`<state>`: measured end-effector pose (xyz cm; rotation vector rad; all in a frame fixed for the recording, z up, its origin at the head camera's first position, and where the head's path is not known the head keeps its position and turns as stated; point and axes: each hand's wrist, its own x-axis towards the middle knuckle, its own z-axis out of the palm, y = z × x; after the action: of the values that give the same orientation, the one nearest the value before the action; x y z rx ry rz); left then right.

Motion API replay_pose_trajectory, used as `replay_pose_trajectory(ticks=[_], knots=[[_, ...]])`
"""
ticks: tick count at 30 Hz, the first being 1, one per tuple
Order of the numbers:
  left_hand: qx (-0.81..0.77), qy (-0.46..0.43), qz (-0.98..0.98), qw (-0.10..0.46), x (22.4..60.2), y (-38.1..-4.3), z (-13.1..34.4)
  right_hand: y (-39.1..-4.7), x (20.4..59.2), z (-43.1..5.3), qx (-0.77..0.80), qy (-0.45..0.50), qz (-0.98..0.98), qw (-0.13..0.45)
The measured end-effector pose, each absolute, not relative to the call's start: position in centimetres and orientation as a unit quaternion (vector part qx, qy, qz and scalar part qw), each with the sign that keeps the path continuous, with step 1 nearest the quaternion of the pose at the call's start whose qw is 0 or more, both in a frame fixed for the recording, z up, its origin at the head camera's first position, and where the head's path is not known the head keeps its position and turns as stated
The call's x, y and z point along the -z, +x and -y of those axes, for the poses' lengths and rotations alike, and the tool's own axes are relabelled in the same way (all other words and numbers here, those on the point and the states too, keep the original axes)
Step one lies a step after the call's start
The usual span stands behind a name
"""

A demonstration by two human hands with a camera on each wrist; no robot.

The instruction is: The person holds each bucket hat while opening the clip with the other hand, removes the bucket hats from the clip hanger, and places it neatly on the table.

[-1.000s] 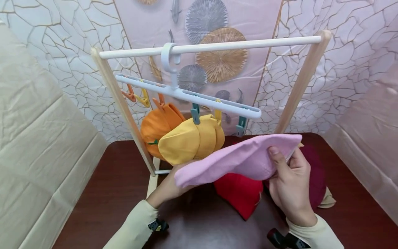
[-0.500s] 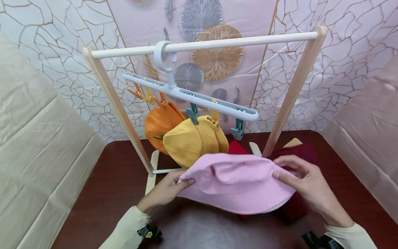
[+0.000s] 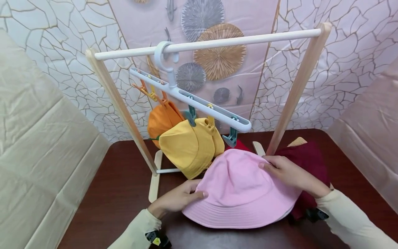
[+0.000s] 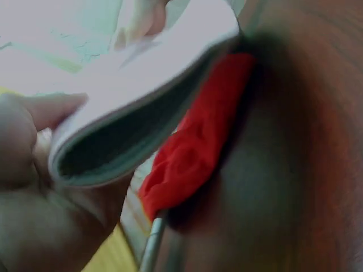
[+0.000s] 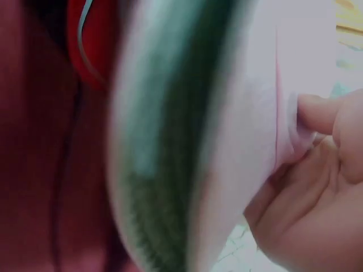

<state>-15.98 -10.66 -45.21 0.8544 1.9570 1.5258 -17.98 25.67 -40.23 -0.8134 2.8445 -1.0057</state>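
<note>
A pink bucket hat is spread between both hands, crown up with its brim toward me. My left hand pinches its left side, thumb on top. On the right, my right hand pinches the hat near the crown. The left wrist view shows the folded brim and a dark greenish lining inside. In the right wrist view the thumb presses the pink cloth. Just behind the hat, a yellow hat and an orange hat hang from a pale blue clip hanger.
The hanger hooks over the white rod of a wooden stand. A free teal clip dangles at its near end. A red hat lies behind the pink one, and a maroon hat at the right, on the dark brown table.
The pink hat has turned from edge-on to crown up and come lower, nearer me. My left hand has come out from behind it to its left side. The hanger has swivelled.
</note>
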Motion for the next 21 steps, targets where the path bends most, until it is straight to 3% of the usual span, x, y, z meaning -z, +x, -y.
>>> replay_pose_trajectory(ticks=[7,14,17,21], knots=[[-0.606,0.238,-0.710,0.269,46.5,-15.8,11.0,-19.9,40.7,-23.8,0.304,-0.257,-0.917,0.000],[-0.497,0.275,-0.801,0.189,46.1,-16.2,13.3,-19.3,42.0,-22.1,0.334,-0.248,-0.909,0.022],[-0.436,0.272,-0.846,0.146,45.6,-16.8,14.7,-18.9,42.5,-20.9,0.366,-0.242,-0.897,0.058],[-0.331,0.248,-0.904,0.109,44.4,-18.6,16.4,-18.2,43.4,-19.0,0.444,-0.208,-0.858,0.154]])
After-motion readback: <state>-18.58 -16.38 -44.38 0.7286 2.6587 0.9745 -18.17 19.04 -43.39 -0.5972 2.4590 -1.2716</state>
